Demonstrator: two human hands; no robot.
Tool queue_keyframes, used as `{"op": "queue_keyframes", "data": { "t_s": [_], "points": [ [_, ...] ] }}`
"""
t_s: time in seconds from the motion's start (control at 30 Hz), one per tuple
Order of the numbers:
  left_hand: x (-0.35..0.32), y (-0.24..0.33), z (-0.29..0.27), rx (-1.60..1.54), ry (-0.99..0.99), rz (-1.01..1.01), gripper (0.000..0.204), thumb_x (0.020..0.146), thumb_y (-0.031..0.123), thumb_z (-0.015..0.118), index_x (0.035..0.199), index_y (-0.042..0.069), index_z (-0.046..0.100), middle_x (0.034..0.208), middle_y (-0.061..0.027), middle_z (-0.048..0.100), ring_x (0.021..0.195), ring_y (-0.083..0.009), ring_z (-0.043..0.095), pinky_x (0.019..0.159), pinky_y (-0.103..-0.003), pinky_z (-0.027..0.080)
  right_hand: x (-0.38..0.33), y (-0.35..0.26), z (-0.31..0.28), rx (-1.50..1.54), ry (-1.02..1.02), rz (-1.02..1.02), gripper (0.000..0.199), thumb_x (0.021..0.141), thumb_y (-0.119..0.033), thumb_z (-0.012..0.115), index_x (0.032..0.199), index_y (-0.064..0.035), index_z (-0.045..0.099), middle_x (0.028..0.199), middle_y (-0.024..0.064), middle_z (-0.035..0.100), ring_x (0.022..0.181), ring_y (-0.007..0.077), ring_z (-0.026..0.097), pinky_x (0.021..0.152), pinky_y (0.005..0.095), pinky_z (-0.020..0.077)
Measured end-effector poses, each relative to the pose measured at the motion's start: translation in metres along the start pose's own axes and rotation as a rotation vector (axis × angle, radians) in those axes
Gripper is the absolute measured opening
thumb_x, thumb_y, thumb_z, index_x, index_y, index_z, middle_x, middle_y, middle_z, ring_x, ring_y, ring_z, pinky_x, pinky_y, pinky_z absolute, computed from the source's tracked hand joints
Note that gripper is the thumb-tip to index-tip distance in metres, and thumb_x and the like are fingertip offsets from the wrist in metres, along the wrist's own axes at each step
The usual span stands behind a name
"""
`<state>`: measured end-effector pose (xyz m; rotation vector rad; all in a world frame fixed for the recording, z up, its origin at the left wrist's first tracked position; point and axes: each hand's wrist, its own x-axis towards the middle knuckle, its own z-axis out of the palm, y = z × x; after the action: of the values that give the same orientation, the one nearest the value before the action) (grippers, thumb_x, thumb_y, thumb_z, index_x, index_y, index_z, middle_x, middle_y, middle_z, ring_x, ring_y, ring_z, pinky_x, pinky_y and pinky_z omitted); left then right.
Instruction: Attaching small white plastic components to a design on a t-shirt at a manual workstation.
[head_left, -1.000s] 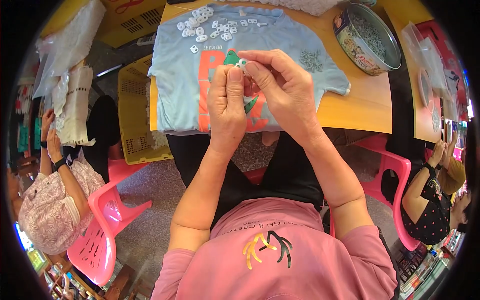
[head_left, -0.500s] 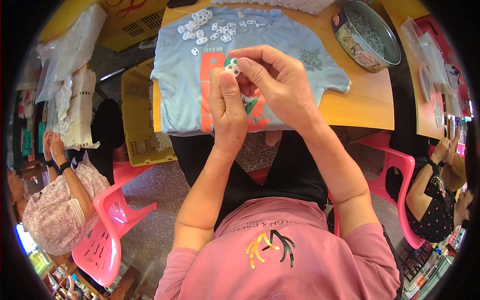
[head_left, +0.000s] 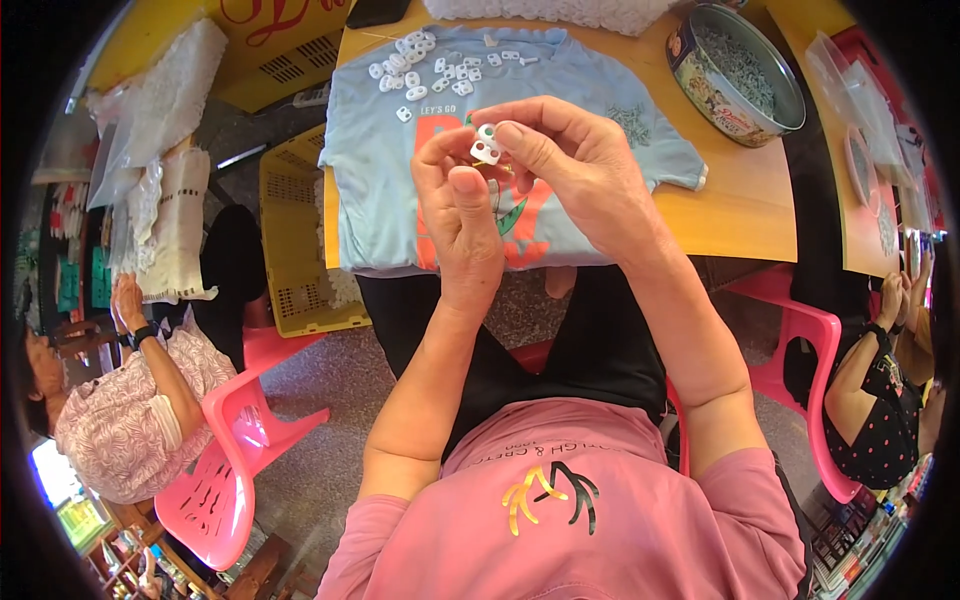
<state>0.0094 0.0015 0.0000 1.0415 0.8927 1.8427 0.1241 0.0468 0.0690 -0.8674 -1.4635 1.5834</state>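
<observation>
Some white holed plastic (head_left: pixel 486 151), piece count unclear, pinched between thumb and fingers of the right hand (head_left: pixel 590 180), above the blue shirt (head_left: pixel 375 205). Left hand (head_left: pixel 462 235) loosely cupped, thumb apart from forefinger, fingertips beside the plastic; contact impossible to make out. Outward at eleven o'clock, loose white pieces (head_left: pixel 468 72); at two, a round tin (head_left: pixel 700 92). Room at three to four, on bare counter (head_left: pixel 745 215); near edge toward six.
</observation>
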Motion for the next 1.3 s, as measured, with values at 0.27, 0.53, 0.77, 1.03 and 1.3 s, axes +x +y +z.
{"op": "queue_keyframes", "data": {
  "t_s": [0.27, 0.53, 0.77, 1.03, 1.3],
  "points": [
    [0.005, 0.004, -0.004, 0.079, -0.145, 0.046, 0.076, 0.096, 0.06, 0.045, 0.142, 0.0, 0.04, 0.148, -0.0168, 0.04, 0.118, -0.02, 0.052, 0.096, -0.032, 0.045, -0.003, -0.006, -0.001, 0.043, -0.06, 0.013, 0.026, 0.097, -0.019, 0.061, 0.113, -0.0002, 0.067, 0.086, -0.0007, 0.063, 0.073, 0.0057, 0.055, 0.065, 0.0205, 0.0452],
    [0.002, 0.004, -0.002, -0.029, -0.18, -0.018, 0.081, 0.093, 0.064, 0.047, 0.14, -0.001, 0.042, 0.143, -0.0212, 0.046, 0.129, -0.0263, 0.047, 0.1, -0.035, 0.045, -0.005, -0.006, -0.002, -0.036, -0.151, -0.029, 0.024, 0.097, -0.019, 0.061, 0.11, 0.0011, 0.068, 0.084, -0.0002, 0.063, 0.073, 0.0069, 0.056, 0.065, 0.0225, 0.0467],
    [0.002, 0.005, -0.001, -0.068, -0.213, -0.014, 0.077, 0.093, 0.061, 0.05, 0.139, -0.001, 0.044, 0.141, -0.0214, 0.048, 0.128, -0.0258, 0.049, 0.102, -0.036, 0.044, -0.01, -0.008, 0.0, -0.053, -0.148, -0.016, 0.023, 0.097, -0.018, 0.062, 0.108, 0.001, 0.069, 0.085, 0.0008, 0.064, 0.075, 0.0075, 0.057, 0.066, 0.0232, 0.0479],
    [0.002, 0.001, -0.004, -0.134, -0.253, 0.028, 0.062, 0.095, 0.055, 0.053, 0.127, 0.002, 0.054, 0.137, -0.0178, 0.051, 0.128, -0.0315, 0.048, 0.105, -0.045, 0.042, -0.014, -0.011, 0.002, -0.003, -0.143, -0.051, 0.021, 0.096, -0.015, 0.063, 0.107, 0.0017, 0.069, 0.083, 0.0016, 0.065, 0.074, 0.0083, 0.059, 0.069, 0.0241, 0.0503],
    [0.001, 0.003, -0.008, -0.119, -0.251, 0.034, 0.063, 0.092, 0.056, 0.055, 0.128, 0.005, 0.048, 0.134, -0.02, 0.05, 0.125, -0.032, 0.05, 0.105, -0.046, 0.042, -0.021, -0.013, 0.009, -0.009, -0.112, -0.026, 0.021, 0.096, -0.014, 0.063, 0.109, 0.0002, 0.069, 0.096, 0.0037, 0.068, 0.089, 0.0097, 0.062, 0.077, 0.0249, 0.0511]
  ]
}}
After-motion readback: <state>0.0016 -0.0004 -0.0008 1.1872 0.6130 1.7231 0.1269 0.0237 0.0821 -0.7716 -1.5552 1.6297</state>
